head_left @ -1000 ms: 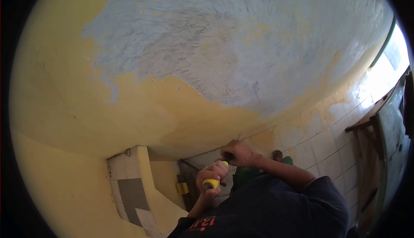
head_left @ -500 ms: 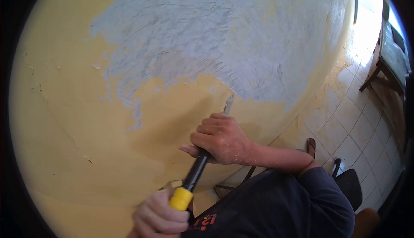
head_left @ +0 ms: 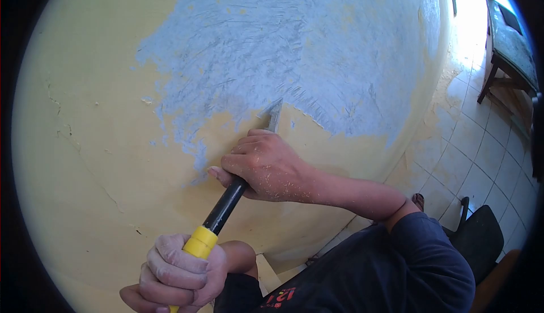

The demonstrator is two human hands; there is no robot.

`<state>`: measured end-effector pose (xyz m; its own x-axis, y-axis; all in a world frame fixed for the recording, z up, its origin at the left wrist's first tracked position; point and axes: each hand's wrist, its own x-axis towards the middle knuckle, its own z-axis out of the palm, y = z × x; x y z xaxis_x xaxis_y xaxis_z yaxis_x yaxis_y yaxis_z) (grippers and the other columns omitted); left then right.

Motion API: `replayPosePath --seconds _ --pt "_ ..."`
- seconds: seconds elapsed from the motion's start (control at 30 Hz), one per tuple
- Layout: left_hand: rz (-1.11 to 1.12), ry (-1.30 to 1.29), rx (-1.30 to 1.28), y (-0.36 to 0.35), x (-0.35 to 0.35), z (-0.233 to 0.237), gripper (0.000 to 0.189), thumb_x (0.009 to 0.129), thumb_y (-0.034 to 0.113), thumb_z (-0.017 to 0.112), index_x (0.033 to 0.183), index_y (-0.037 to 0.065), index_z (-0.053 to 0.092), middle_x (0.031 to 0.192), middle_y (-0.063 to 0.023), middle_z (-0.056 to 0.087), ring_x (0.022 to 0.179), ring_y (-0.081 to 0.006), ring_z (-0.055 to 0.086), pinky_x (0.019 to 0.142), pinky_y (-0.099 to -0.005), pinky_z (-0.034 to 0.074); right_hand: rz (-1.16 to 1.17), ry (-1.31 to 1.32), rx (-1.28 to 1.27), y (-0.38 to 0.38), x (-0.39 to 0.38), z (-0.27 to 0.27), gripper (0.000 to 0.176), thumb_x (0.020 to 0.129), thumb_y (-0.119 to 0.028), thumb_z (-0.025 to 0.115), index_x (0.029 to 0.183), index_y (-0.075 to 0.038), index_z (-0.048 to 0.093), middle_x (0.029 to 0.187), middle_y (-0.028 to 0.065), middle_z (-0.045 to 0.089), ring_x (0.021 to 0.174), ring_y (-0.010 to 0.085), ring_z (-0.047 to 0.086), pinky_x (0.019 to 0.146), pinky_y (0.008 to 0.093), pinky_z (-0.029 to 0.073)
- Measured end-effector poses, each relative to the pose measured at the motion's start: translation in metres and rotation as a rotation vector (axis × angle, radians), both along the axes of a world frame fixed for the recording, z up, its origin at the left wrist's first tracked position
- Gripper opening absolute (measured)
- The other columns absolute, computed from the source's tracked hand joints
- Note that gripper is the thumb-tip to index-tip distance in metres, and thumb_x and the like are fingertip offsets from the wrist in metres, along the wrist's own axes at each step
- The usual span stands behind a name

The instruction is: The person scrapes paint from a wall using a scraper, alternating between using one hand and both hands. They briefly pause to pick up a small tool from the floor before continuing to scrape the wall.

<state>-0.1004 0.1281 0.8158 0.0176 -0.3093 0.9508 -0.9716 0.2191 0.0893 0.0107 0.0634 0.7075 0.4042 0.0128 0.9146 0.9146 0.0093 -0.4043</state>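
Observation:
A long-handled scraper runs diagonally across the view, its metal blade (head_left: 275,117) against the wall at the lower border of the bluish-grey scraped patch (head_left: 255,52). My right hand (head_left: 269,163) is closed around the upper part of the black handle (head_left: 225,205), just behind the blade, with crumbs of paint on its skin. Lower down, my dusty left hand (head_left: 178,270) wraps round the handle beside its yellow collar (head_left: 200,242). Yellow paint (head_left: 102,143) still covers the wall around the patch, with small cracks and chips on the left.
Tiled floor (head_left: 479,148) with dust along the wall's foot lies on the right. A black chair (head_left: 479,239) stands behind my right arm. Farther back is a wooden table or bench (head_left: 513,46). My dark shirt (head_left: 351,273) fills the bottom.
Both hands and the scraper have shifted left and the blade sits higher in view, farther left along the patch's border. The camera view has also turned slightly.

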Motion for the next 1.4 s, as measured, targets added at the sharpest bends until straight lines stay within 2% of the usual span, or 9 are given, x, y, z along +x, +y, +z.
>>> replayPosePath --seconds 0.07,0.1,0.13,0.53,0.67,0.83,0.97,1.13,1.4 --pt "-0.008 0.005 -0.023 -0.001 0.004 0.001 0.051 0.097 0.063 0.035 0.092 0.012 0.038 0.062 0.0046 0.036 0.044 -0.0052 0.033 0.042 -0.0221 0.027 0.038 0.014 -0.001 -0.004 0.002 0.001 0.037 0.09 -0.023 0.065 0.059 -0.011 0.048 0.052 0.0072 0.046 0.052 0.0283 0.051 0.054 0.0397 0.04" --pt "0.031 -0.014 -0.068 0.0 0.004 0.001 0.025 0.09 0.032 0.047 0.085 0.01 0.035 0.059 0.0023 0.042 0.043 -0.0053 0.04 0.041 -0.0215 0.033 0.043 0.023 -0.005 -0.005 0.002 0.002 0.037 0.09 -0.023 0.065 0.059 -0.011 0.048 0.052 0.0072 0.046 0.052 0.0283 0.051 0.054 0.0397 0.04" --pt "0.073 -0.034 -0.112 0.001 0.003 0.0 0.029 0.083 0.0 0.059 0.079 0.008 0.031 0.056 -0.0001 0.048 0.042 -0.0054 0.048 0.04 -0.021 0.04 0.037 0.016 0.009 -0.004 0.003 0.002 0.037 0.089 -0.023 0.065 0.059 -0.01 0.048 0.052 0.0077 0.046 0.052 0.0286 0.052 0.053 0.0403 0.039" --pt "0.0 0.05 0.047 0.014 -0.001 -0.009 0.024 0.077 -0.005 0.064 0.07 0.005 0.043 0.052 -0.001 0.052 0.043 -0.0107 0.054 0.039 -0.0229 0.045 0.106 0.074 0.056 0.0 -0.003 -0.01 0.038 0.089 -0.021 0.064 0.058 -0.008 0.047 0.052 0.009 0.047 0.052 0.0295 0.05 0.054 0.0407 0.039" --pt "0.021 0.035 0.042 0.015 0.0 -0.014 0.019 0.084 0.02 0.053 0.078 0.008 0.041 0.055 0.0012 0.046 0.043 -0.0083 0.046 0.04 -0.0225 0.037 0.066 0.042 0.084 -0.001 0.003 -0.015 0.037 0.089 -0.021 0.064 0.058 -0.009 0.047 0.052 0.0082 0.047 0.052 0.029 0.051 0.055 0.04 0.04" --pt "0.033 0.0 0.023 0.002 0.014 -0.022 0.049 0.097 0.062 0.036 0.092 0.013 0.038 0.061 0.0048 0.036 0.044 -0.0044 0.032 0.041 -0.0218 0.025 0.049 0.109 0.03 -0.003 0.005 -0.03 0.036 0.088 -0.02 0.064 0.059 -0.009 0.046 0.053 0.007 0.047 0.053 0.0284 0.051 0.056 0.0395 0.04" --pt "-0.105 -0.038 0.045 -0.02 0.018 -0.006 0.05 0.097 0.062 0.036 0.091 0.013 0.037 0.061 0.0043 0.036 0.043 -0.0041 0.032 0.04 -0.0221 0.024 0.077 0.059 0.105 -0.001 0.003 -0.01 0.036 0.088 -0.018 0.064 0.059 -0.009 0.046 0.052 0.0072 0.047 0.052 0.0286 0.05 0.056 0.0397 0.04" --pt "0.066 0.08 0.076 -0.01 0.018 -0.021 0.039 0.1 0.05 0.043 0.091 0.012 0.037 0.061 0.0055 0.035 0.043 -0.0027 0.031 0.038 -0.0215 0.023 0.078 0.115 0.047 0.001 0.003 -0.036 0.035 0.088 -0.018 0.064 0.059 -0.009 0.046 0.052 0.0072 0.047 0.053 0.0284 0.05 0.056 0.04 0.039" --pt "-0.099 0.083 0.039 -0.019 0.019 -0.027 0.048 0.097 0.06 0.038 0.091 0.012 0.037 0.06 0.0035 0.037 0.042 -0.0052 0.03 0.037 -0.0231 0.025 0.067 0.092 0.123 0.0 0.003 -0.034 0.038 0.089 -0.018 0.064 0.057 -0.009 0.045 0.051 0.0086 0.045 0.052 0.0289 0.05 0.055 0.0409 0.039"
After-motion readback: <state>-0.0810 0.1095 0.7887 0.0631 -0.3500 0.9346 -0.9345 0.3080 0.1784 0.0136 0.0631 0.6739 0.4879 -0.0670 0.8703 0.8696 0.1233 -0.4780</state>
